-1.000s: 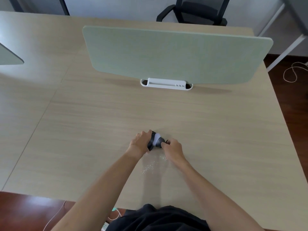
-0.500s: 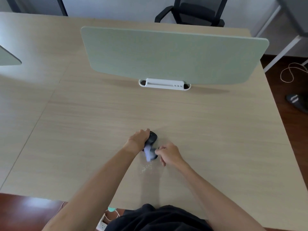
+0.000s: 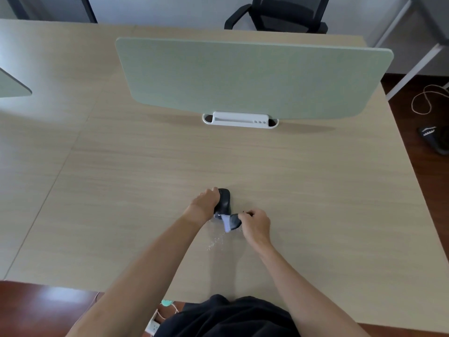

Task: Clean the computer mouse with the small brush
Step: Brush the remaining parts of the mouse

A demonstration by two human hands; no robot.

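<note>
A black computer mouse (image 3: 224, 200) lies on the wooden desk (image 3: 315, 190), near its front middle. My left hand (image 3: 206, 201) grips the mouse from its left side. My right hand (image 3: 256, 224) is shut on a small dark brush (image 3: 233, 221). The brush's pale bristles (image 3: 226, 223) sit at the near end of the mouse, down by the desk surface. Part of the mouse is hidden under my left fingers.
A scatter of pale dust or crumbs (image 3: 216, 242) lies on the desk just in front of the mouse. A green divider panel (image 3: 243, 76) on a white base (image 3: 240, 119) stands across the back. An office chair (image 3: 279, 15) is behind it.
The brush has swept from the top of the mouse down toward me to its near end. My right hand moved right and nearer. My left hand stayed holding the mouse.
</note>
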